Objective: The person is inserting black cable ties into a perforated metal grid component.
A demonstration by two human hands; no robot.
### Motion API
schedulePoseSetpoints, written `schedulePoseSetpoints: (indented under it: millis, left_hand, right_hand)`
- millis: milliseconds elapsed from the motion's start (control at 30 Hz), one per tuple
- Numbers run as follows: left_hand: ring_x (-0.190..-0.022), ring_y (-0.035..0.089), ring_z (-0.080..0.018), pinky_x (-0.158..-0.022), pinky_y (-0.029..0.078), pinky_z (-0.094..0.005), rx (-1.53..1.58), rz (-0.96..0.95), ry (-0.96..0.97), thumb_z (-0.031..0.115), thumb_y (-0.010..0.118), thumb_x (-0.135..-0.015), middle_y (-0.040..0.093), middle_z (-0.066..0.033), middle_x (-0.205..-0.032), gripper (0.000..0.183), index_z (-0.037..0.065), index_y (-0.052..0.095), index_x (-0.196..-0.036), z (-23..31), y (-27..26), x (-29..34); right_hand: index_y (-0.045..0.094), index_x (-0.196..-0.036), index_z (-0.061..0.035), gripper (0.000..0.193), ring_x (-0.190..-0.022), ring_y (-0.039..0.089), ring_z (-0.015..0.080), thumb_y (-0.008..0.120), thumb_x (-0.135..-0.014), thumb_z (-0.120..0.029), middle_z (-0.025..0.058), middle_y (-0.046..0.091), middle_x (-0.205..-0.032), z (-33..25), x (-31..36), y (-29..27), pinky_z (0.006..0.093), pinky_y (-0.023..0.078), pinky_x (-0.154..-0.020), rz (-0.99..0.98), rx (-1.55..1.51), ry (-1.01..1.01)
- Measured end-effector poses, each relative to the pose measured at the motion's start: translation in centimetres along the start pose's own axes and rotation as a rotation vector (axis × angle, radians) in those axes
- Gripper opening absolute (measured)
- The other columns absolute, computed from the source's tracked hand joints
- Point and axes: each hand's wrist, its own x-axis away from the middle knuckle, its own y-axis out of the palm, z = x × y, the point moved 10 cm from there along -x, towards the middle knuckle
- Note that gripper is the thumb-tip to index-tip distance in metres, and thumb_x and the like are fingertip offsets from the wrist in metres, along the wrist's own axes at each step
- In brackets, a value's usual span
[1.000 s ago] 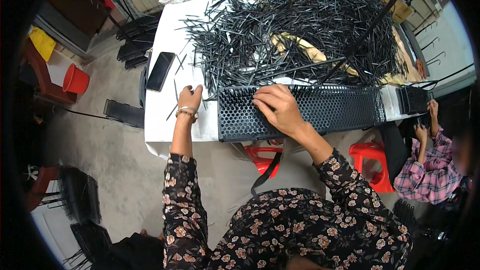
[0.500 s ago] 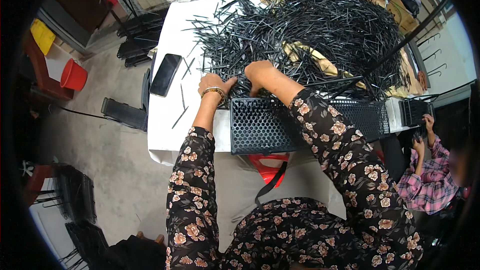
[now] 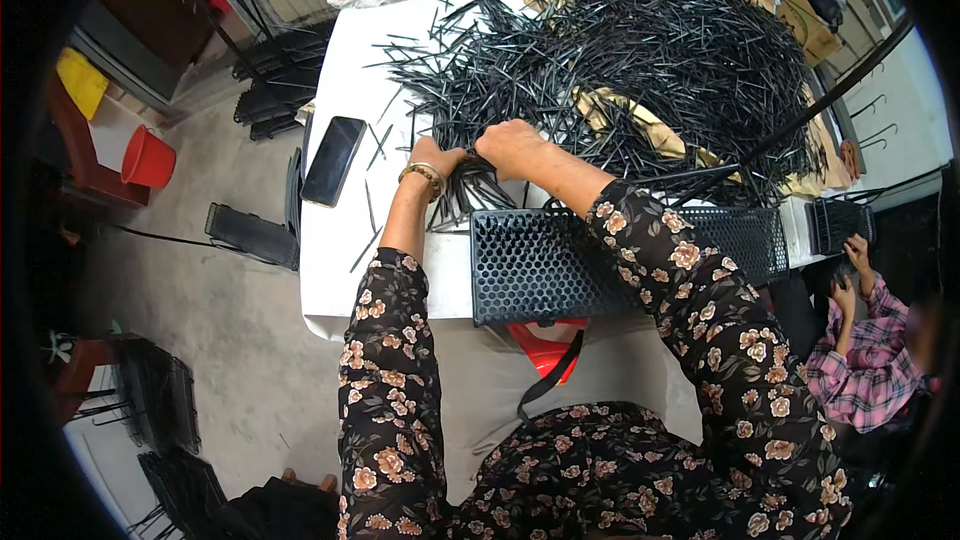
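A big heap of thin black sticks (image 3: 660, 50), glossy and pointing every way, covers much of the white table (image 3: 335, 250). At its near left edge my left hand (image 3: 432, 156), with bracelets at the wrist, is closed on a bunch of black sticks (image 3: 470, 195). Close beside it my right hand (image 3: 510, 147) is curled shut at the top of the same bunch; its fingertips are hidden. The sticks fan downward between the two hands. Just in front, a black perforated tray (image 3: 540, 265) lies along the table's near edge, partly covered by my right forearm.
A dark phone (image 3: 333, 160) lies left of the heap, near a few loose sticks. Brown paper (image 3: 640, 125) shows within the heap. A red stool (image 3: 545, 345) stands under the table edge. At the right, a co-worker in a plaid shirt (image 3: 860, 365) handles another black tray (image 3: 840, 225).
Both hands have come closer together and a bunch of sticks now shows gathered between them. The whole view has shifted slightly.
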Motion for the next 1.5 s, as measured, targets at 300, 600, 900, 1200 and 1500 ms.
schedulePoseSetpoints:
  millis: [300,600,900,1200,1500]
  left_hand:
    - [-0.061,0.054,-0.0165,-0.058,0.044,-0.0327,0.155,-0.062,-0.007,0.034,0.066,-0.075,0.06,-0.0103,-0.069,0.045,-0.009,0.062,-0.086,-5.2,-4.5,-0.6]
    - [-0.079,0.062,-0.0297,-0.076,0.046,-0.0394,-0.214,-0.006,0.186,0.047,0.057,-0.081,0.064,-0.0214,-0.081,0.059,-0.01,0.06,-0.094,-1.2,0.1,1.5]
    - [-0.086,0.064,-0.0377,-0.074,0.049,-0.0402,-0.068,-0.034,-0.072,0.065,0.062,-0.067,0.063,-0.03,-0.088,0.082,-0.014,0.063,-0.089,-3.4,-0.4,-0.3]
    - [-0.088,0.063,-0.031,-0.07,0.05,-0.036,0.134,0.045,-0.203,0.06,0.072,-0.06,0.064,-0.027,-0.092,0.092,-0.021,0.055,-0.1,-3.2,-1.8,1.8]
    - [-0.072,0.061,-0.0194,-0.06,0.049,-0.0299,0.496,0.028,-0.264,0.048,0.078,-0.065,0.064,-0.0178,-0.088,0.077,-0.018,0.057,-0.098,-4.3,-0.7,2.0]
  right_hand:
    - [0.065,-0.077,0.0033,0.023,-0.075,0.066,0.0304,0.07,-0.067,-0.017,0.0193,0.066,-0.082,0.1,-2.7,-2.0,0.037,0.054,-0.071,0.21,-0.439,0.218]
    - [0.06,-0.073,0.0133,0.037,-0.057,0.066,0.0267,0.07,-0.07,-0.023,0.0236,0.063,-0.065,4.0,-1.3,1.7,0.0334,0.055,-0.06,-0.069,-0.867,0.369]
    - [0.066,-0.087,0.0058,0.023,-0.09,0.063,0.0364,0.058,-0.07,-0.008,0.0247,0.064,-0.094,1.8,-0.6,1.7,0.0395,0.05,-0.079,-0.062,-0.451,0.274]
    - [0.061,-0.085,0.0137,0.021,-0.078,0.065,0.0358,0.051,-0.071,0.001,0.0274,0.064,-0.082,0.5,-2.6,2.4,0.0383,0.051,-0.068,0.121,-0.86,0.421]
    - [0.059,-0.079,0.0092,0.005,-0.061,0.063,0.0221,0.055,-0.077,0.01,0.0124,0.06,-0.075,-1.4,-2.3,5.0,0.0306,0.056,-0.057,-0.029,-1.782,0.447]
